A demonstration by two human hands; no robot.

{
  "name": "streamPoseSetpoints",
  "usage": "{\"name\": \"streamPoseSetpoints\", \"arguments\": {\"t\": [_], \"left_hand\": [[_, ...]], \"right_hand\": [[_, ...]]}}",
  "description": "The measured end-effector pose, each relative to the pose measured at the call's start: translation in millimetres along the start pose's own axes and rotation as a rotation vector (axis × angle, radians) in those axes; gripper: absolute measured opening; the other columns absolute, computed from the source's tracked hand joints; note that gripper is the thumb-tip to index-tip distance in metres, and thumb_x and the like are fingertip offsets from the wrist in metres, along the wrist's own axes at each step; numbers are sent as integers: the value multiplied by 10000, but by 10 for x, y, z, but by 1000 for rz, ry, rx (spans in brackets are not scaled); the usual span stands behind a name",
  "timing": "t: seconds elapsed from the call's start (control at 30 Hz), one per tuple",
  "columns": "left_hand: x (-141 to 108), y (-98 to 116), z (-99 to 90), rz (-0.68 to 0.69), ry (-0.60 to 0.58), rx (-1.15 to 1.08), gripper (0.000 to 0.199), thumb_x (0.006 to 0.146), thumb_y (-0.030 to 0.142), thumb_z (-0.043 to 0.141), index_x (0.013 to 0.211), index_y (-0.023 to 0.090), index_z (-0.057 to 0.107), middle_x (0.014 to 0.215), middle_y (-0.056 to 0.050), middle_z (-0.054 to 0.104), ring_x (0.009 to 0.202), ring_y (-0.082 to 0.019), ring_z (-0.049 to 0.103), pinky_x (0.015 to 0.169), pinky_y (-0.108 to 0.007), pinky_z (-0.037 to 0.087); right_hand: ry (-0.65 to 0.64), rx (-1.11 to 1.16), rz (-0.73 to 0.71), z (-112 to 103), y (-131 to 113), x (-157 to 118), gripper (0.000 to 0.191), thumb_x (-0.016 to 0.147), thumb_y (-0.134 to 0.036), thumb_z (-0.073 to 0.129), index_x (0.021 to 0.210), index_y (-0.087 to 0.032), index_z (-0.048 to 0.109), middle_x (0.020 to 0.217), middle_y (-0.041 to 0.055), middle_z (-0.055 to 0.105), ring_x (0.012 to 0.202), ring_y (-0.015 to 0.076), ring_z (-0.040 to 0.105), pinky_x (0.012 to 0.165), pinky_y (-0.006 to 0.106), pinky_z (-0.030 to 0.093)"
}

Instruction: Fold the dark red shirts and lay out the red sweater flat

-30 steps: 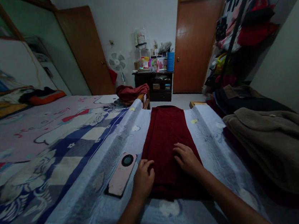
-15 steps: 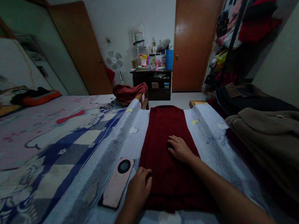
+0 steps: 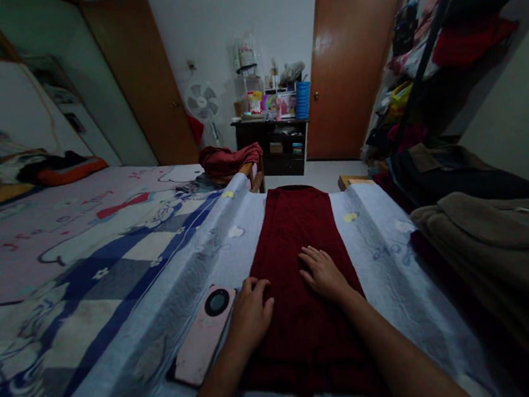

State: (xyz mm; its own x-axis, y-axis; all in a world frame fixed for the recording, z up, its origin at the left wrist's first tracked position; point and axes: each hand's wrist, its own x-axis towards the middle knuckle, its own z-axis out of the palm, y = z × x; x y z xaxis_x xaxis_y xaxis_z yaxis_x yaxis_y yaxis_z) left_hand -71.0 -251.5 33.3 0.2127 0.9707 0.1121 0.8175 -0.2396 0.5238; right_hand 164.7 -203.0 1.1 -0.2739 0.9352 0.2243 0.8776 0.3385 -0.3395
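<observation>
Garment [image 3: 300, 322]; sides part-hidden (forearms [image 3: 390, 343] across); right grip [image 3: 323, 276] flat; left grip [image 3: 252, 311] curled, hold unclear.

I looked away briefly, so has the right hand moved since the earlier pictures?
Yes: the right hand has moved forward over the maroon cloth, nearer the yellow patch on the blanket.
</observation>
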Motion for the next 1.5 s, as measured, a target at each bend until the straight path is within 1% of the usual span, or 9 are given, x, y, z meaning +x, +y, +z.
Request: {"name": "streamPoseSetpoints", "arguments": {"t": [0.13, 0.37, 0.67, 0.9, 1.0, 1.1, 1.2, 1.3, 1.5], "left_hand": [[90, 40, 64, 43, 75, -118, 304, 824, 79, 472, 1061, 210, 609, 1091, -75, 581, 1063, -200, 581, 984, -370, 467], [-49, 290, 262, 337, 7, -56, 438, 816, 22, 449, 1171, 214, 618, 1337, -75, 527, 1224, -211, 514, 1066, -384, 438], [-68, 375, 239, 353, -2, 48, 458, 817, 15, 434, 1190, 224, 599, 1347, -89, 522, 1202, -227, 522, 1029, -412, 467], [-98, 225, 94, 150, 124, 88, 511, 745, -8, 424, 1175, 219, 582, 1253, -90, 497, 1102, -210, 561, 953, -335, 496], [-113, 163, 55, 36, 57, 190, 510, 753, 5, 426, 1193, 217, 571, 1271, -106, 486, 1022, -214, 597, 851, -326, 521], [-101, 159, 31, -24, -24, 295, 469, 733, 10, 455, 1137, 193, 607, 1293, -141, 502, 1046, -262, 591, 864, -385, 499], [1, 230, 5, 11, 29, 357, 399, 728, 42, 497, 1071, 180, 647, 1393, -164, 465, 1153, -347, 523, 945, -508, 427], [235, 360, 8, 137, 70, 302, 378, 767, 66, 490, 1094, 164, 651, 1419, -175, 465, 1226, -358, 475, 1024, -541, 350], [858, 556, 244, 204, -104, 285, 423, 857, 150, 437, 1262, 110, 552, 1442, -180, 456, 1340, -297, 399, 1110, -460, 290]], "right_hand": [[88, 58, -15, 36, 52, -8, 435, 899, -321, 513, 1311, -184, 545, 1455, 120, 455, 1389, 273, 340, 1138, 499, 282], [202, 108, -20, 107, 147, 3, 391, 931, -315, 453, 1271, -158, 562, 1452, 139, 443, 1410, 276, 297, 1131, 502, 317], [199, 105, -29, 143, 175, 9, 365, 931, -308, 445, 1225, -154, 597, 1424, 152, 469, 1391, 282, 328, 1118, 515, 336], [198, 32, -5, 125, 148, 0, 407, 934, -344, 445, 1253, -131, 581, 1445, 161, 445, 1395, 290, 319, 1131, 494, 308], [198, -1, 32, 102, 117, -5, 434, 933, -362, 454, 1299, -151, 553, 1482, 147, 406, 1412, 302, 288, 1132, 519, 282], [150, -20, 41, 78, 85, -5, 440, 941, -371, 445, 1322, -172, 537, 1492, 131, 401, 1413, 298, 291, 1130, 531, 268], [111, -23, 34, 71, 64, -4, 438, 940, -378, 449, 1325, -188, 538, 1484, 113, 421, 1412, 290, 297, 1136, 533, 249], [104, -2, 30, 98, 74, -4, 432, 932, -332, 454, 1337, -202, 530, 1485, 94, 425, 1417, 284, 291, 1141, 534, 237], [12, 154, 34, -7, 164, 111, 439, 845, -161, 458, 1262, -142, 593, 1364, 125, 557, 1333, 249, 436, 1109, 436, 331]]}}
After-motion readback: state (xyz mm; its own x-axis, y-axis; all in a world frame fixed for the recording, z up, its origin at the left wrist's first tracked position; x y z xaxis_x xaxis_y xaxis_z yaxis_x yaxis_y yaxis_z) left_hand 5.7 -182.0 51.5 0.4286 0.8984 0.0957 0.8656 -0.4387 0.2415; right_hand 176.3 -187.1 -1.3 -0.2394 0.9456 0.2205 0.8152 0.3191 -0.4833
